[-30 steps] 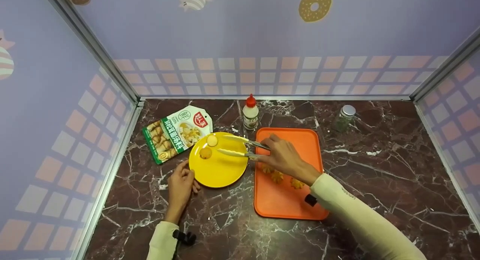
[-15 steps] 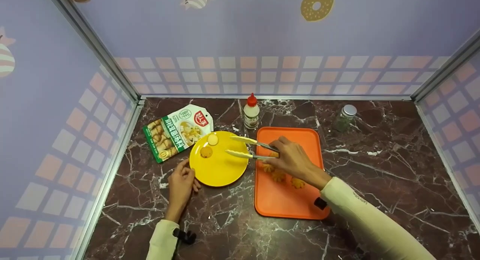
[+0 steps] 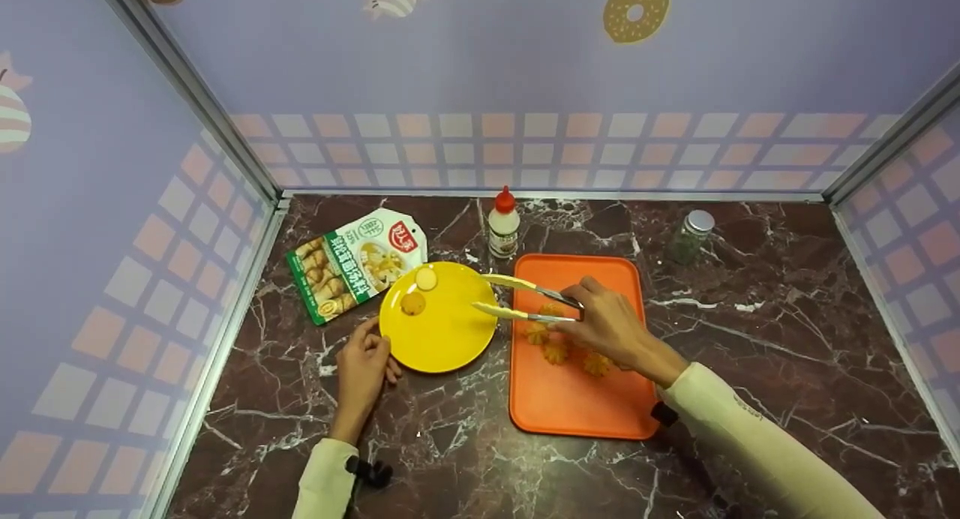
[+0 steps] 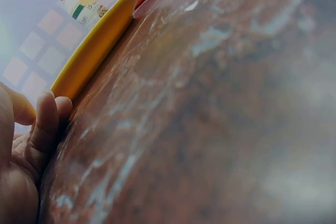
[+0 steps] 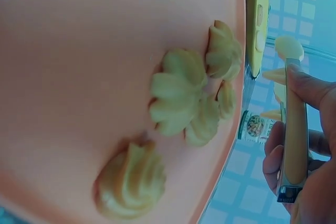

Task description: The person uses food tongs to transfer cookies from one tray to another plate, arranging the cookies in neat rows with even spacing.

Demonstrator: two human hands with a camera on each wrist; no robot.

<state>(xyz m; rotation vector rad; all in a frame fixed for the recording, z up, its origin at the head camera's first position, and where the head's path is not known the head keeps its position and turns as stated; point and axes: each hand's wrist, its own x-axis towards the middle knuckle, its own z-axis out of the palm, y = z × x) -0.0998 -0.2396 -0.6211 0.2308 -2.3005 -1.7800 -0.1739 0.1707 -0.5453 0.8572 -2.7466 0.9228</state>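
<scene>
My left hand [image 3: 361,373] holds the lower left rim of a yellow plate [image 3: 442,346], its fingers curled at the edge in the left wrist view. On the plate lie a pale round cookie [image 3: 426,280] and a browner one [image 3: 412,304]. Above the orange tray [image 3: 577,414], my right hand [image 3: 615,328] grips metal tongs [image 5: 295,129] with pale yellow tips. The tongs stand spread, tips pointing left over the plate's right edge, nothing between them. Several swirled cookies [image 5: 178,93] sit on the tray below the right hand, partly hidden by it in the head view.
A green and white food packet [image 3: 356,268] lies against the plate's upper left. Behind the tray stands a squeeze bottle [image 3: 503,230] with a red cap. Farther right is a glass jar [image 3: 688,241] with a silver lid. Patterned walls [image 3: 555,155] enclose the marbled table [image 3: 750,369].
My right hand has drawn the tongs to the right, away from the two cookies on the plate and over the tray. The left hand and plate have stayed in place.
</scene>
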